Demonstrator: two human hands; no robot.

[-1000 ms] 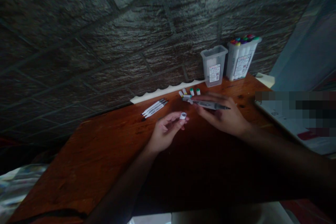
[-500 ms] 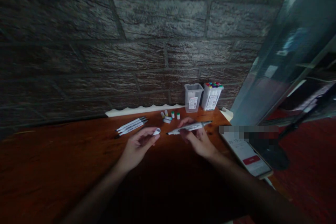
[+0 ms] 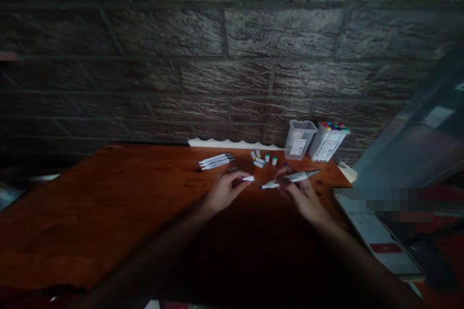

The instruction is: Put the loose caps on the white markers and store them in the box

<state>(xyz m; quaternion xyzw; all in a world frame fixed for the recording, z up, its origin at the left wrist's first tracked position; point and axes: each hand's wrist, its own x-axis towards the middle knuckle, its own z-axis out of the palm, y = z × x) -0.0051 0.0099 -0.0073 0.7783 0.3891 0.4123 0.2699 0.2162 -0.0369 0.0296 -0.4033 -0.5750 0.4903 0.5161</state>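
Note:
My left hand (image 3: 226, 190) pinches a small white marker cap (image 3: 248, 178) between thumb and fingers. In my right hand (image 3: 300, 193) lies an uncapped white marker (image 3: 299, 176), held crosswise with its dark tip towards the cap; the two are apart. Beyond my hands, several loose caps (image 3: 258, 161) with yellow and blue ends lie together, and two green-topped caps (image 3: 274, 160) stand upright beside them. To the left, several uncapped markers (image 3: 216, 161) lie side by side on the wooden table (image 3: 126, 203).
At the back right stand a clear plastic box (image 3: 295, 147) and a second box (image 3: 322, 147) full of colourful-capped markers. A white wavy strip (image 3: 232, 144) runs along the stone wall (image 3: 250, 77). A phone (image 3: 384, 244) lies at the table's right edge.
The view has swung left, so the table and hands appear further right. The cap in my left hand has turned to lie nearly level. Both hands keep their holds.

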